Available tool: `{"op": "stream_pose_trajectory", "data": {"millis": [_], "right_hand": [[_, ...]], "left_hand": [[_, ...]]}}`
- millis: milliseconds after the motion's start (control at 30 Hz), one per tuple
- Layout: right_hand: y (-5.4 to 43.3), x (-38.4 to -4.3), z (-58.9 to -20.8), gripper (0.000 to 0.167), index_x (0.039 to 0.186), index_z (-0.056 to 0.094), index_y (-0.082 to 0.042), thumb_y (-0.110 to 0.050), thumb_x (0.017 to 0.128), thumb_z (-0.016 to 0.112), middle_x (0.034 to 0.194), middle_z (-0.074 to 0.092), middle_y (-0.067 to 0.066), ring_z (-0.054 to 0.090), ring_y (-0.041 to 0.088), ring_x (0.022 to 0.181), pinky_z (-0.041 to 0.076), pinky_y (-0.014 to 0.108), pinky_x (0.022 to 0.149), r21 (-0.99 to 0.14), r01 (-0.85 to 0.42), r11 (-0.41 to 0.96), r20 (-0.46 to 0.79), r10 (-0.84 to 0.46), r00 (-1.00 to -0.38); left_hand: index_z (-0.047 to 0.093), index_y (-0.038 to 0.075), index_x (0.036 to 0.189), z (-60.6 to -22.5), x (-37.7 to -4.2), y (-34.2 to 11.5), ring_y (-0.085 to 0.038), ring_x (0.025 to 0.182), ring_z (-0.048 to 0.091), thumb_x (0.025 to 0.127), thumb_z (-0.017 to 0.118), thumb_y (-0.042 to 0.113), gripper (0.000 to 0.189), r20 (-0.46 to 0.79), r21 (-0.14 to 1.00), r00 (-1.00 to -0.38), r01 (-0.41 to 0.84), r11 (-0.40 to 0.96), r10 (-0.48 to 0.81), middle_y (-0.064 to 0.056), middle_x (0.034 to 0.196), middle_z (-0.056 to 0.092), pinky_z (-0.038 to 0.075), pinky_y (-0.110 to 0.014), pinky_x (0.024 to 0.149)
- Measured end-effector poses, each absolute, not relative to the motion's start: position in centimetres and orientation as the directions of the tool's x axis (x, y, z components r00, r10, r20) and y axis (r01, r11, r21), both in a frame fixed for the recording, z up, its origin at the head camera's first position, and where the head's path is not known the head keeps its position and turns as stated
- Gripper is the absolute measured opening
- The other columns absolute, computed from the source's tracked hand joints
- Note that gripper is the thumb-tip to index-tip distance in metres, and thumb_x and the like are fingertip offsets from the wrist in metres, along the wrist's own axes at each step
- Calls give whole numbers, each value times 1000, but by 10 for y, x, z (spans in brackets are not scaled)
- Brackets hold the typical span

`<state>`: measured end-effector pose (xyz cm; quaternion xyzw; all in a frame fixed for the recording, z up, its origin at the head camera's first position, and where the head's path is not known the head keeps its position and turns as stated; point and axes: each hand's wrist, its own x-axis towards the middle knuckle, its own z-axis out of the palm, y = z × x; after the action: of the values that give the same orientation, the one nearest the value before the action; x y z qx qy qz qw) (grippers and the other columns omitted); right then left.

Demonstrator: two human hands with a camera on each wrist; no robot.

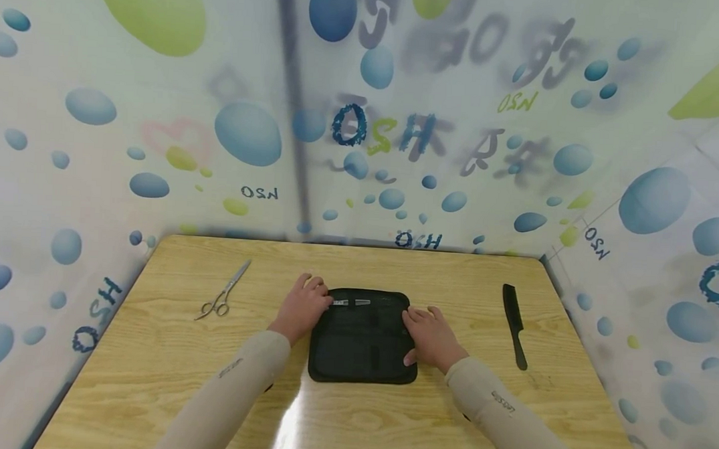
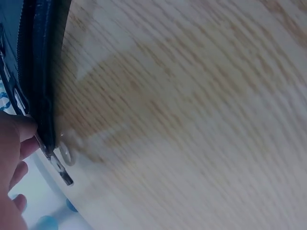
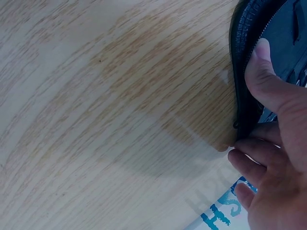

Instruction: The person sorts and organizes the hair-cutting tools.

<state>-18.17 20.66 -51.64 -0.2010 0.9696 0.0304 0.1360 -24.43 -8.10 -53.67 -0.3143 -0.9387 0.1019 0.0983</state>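
Observation:
A black zippered case (image 1: 356, 351) lies unfolded on the wooden table, its dark inside facing up. Near its upper left, a silver metal tool (image 1: 362, 302) sits under a loop; its kind is partly hidden. My left hand (image 1: 304, 308) pinches the case's upper left edge; in the left wrist view a zipper pull (image 2: 61, 171) sticks out by the fingers. At the right edge my right hand (image 1: 433, 336) grips the case, the thumb (image 3: 261, 62) on the inner side and the fingers round the outside. Scissors (image 1: 224, 295) lie to the left, a black comb (image 1: 514, 325) to the right.
The light wooden table (image 1: 148, 376) ends at a back edge against a wall (image 1: 222, 64) printed with blue and green drops and letters. Similar printed walls flank the table on both sides. A bright reflection shows on the tabletop below the case.

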Motion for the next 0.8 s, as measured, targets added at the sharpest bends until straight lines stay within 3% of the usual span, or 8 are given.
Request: {"op": "stream_pose_trajectory", "data": {"millis": [267,533,800], "right_hand": [[206,-181,-515,96,145,44,-3,-52,71,80,152,44,12,42,26,140,24,50,118,9,-393,919,-284,-375,-883],[205,-179,-511,95,144,45,-2,-51,71,80,151,45,13,43,28,139,25,50,117,-4,-394,919,-278,-379,-882],[206,-180,-513,95,145,44,-2,-50,70,80,151,45,13,43,27,139,24,50,118,-4,-393,920,-271,-379,-885]], "left_hand": [[74,22,107,-535,-239,-88,-21,113,55,91,69,30,18,177,-128,-800,559,819,573,2,104,68,38,-46,107],[72,20,110,-532,-226,-101,-30,123,55,90,69,38,28,223,1,-893,402,916,392,-4,109,72,37,-53,106],[72,21,114,-539,-220,-97,-30,120,59,90,65,46,35,249,48,-916,336,941,315,-1,107,75,39,-54,103]]}}
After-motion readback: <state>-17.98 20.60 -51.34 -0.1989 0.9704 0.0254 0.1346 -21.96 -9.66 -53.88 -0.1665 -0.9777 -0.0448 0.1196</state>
